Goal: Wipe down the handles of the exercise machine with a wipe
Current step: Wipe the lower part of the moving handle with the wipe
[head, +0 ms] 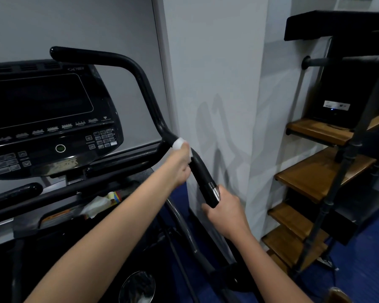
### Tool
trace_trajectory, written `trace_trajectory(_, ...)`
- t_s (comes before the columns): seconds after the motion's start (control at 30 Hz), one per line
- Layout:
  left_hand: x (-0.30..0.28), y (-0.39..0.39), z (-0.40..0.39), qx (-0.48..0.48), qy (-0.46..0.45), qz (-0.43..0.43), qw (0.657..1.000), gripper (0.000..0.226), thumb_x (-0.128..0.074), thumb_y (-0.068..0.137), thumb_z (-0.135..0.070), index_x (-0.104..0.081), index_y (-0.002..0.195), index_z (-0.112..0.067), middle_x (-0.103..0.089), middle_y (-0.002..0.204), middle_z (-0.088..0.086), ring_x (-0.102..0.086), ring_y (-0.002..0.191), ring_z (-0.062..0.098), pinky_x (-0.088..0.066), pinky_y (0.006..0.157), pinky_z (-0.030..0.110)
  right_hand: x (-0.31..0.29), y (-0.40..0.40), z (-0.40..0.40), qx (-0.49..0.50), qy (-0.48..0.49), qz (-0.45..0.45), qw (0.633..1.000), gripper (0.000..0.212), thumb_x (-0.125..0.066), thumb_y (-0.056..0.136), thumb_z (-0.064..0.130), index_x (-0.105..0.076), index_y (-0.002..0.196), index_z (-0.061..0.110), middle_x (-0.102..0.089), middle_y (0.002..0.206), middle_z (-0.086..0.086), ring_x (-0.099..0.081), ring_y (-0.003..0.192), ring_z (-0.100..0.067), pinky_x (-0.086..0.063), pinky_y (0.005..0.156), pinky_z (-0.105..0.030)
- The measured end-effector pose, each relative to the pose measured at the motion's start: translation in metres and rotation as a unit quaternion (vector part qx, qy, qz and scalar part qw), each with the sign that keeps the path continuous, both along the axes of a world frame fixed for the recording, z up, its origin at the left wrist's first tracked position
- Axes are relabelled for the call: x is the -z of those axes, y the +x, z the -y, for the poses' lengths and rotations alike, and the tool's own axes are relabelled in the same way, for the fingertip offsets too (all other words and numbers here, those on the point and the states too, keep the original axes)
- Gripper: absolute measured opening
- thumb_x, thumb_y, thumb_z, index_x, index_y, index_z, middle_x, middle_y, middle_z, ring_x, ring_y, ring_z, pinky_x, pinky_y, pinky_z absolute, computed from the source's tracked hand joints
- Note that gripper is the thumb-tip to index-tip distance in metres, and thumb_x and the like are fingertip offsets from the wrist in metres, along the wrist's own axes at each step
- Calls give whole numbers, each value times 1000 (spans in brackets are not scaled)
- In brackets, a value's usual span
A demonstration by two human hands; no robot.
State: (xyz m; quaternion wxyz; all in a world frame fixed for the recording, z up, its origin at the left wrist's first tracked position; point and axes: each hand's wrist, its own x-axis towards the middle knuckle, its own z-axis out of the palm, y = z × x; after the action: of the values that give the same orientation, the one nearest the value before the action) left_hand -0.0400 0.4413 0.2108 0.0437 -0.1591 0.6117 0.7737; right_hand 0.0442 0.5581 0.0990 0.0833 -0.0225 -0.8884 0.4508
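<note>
Holding a white wipe against the black handle of the exercise machine, my left hand has its fingers curled round the bar with the wipe bunched at the top of my fist. That spot is near the middle of what I see, a little toward 12 o'clock, right at the bend in the bar.

My right hand is lower, toward 5 o'clock from the left one. It grips the bottom end of the same handle, just under a shiny silver ring. The two hands are apart, with a bare bit of black bar between them.

From the bend, the handle climbs up toward 11 o'clock and ends in a round tip. At 9 o'clock is the machine's big dark screen with little buttons under it and a round green-ringed button.

Below the screen, a tray holds a crumpled white wipe and something small and colourful that I cannot make out.

At 3 o'clock stand wooden shelves on a dark metal frame, with a black box showing a tiny blue light on one shelf. A grey wall is behind the handle, and the floor is blue.
</note>
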Motion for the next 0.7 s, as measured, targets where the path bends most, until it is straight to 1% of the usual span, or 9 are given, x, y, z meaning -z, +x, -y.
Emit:
trace_trajectory(0.1, 18, 17, -6, 25, -52, -22, 998, 24, -49, 107, -27, -57, 119, -8, -67, 100, 9, -64, 86, 23, -52, 89, 36, 2, 0, -1, -2, -9, 4, 1000, 25, -70, 76, 38, -51, 91, 31, -63, 75, 4, -63, 67, -19, -58, 66, -43)
trace_trajectory(0.2, 0, 10, -2, 33, 13, -8, 999, 12, -48, 106, -8, -54, 96, -6, -59, 84, 10, -59, 72, 21, -52, 78, 38, 1, 0, -1, 3, 2, 1, 1000, 24, -69, 77, 38, -51, 92, 31, -63, 80, 7, -63, 72, -17, -58, 69, -42)
trace_trajectory(0.27, -14, -3, 3, 33, 31, 22, 999, 30, -38, 105, 2, -43, 78, -10, -43, 75, 7, -45, 63, 17, -42, 65, 32, 1, -1, -1, 3, 2, -3, 1000, 23, -69, 76, 38, -51, 90, 31, -63, 79, 7, -63, 71, -15, -58, 68, -40)
trace_trajectory(0.37, -26, -24, 16, 4, -16, 48, 999, 35, -28, 104, 4, -38, 75, -11, -32, 74, 4, -31, 62, 14, -32, 61, 24, 1, 1, 0, 4, -1, -10, 1000, 19, -66, 76, 37, -51, 85, 30, -63, 74, 6, -62, 67, -13, -57, 65, -40)
trace_trajectory(0.5, -27, -37, 23, -13, -34, 32, 999, 27, -32, 106, -2, -42, 82, -6, -43, 81, 8, -44, 69, 19, -46, 67, 28, 0, 2, 0, 5, -3, -12, 1000, 16, -64, 75, 36, -51, 83, 30, -63, 71, 4, -62, 63, -13, -58, 62, -41)
trace_trajectory(0.57, -18, -40, 14, -24, -71, 21, 997, 21, -36, 104, -9, -51, 90, -10, -54, 91, 11, -58, 87, 26, -56, 87, 35, -2, 1, 0, 2, 0, -6, 1000, 19, -67, 76, 37, -51, 85, 31, -63, 73, 5, -63, 65, -14, -58, 64, -41)
trace_trajectory(0.6, -9, -38, 8, -35, -101, 8, 994, 19, -38, 103, -15, -57, 102, -12, -60, 104, 13, -62, 99, 28, -55, 96, 38, -2, 1, 0, 1, 2, -3, 1000, 21, -68, 77, 37, -50, 87, 31, -63, 74, 6, -63, 66, -14, -57, 64, -40)
trace_trajectory(0.63, -2, -32, 3, -50, -124, -9, 991, 26, -40, 103, -20, -58, 121, -12, -61, 119, 13, -63, 110, 31, -53, 98, 37, -3, 1, 0, 0, 1, -1, 1000, 22, -69, 77, 36, -50, 87, 31, -63, 75, 6, -63, 67, -14, -57, 64, -39)
trace_trajectory(0.7, 14, -16, -9, -48, -196, -44, 978, 46, -41, 104, -28, -41, 144, -6, -52, 140, 15, -57, 122, 33, -47, 90, 32, -2, 1, 0, 1, -6, -5, 1000, 23, -71, 77, 35, -51, 88, 31, -63, 73, 5, -62, 65, -15, -56, 63, -39)
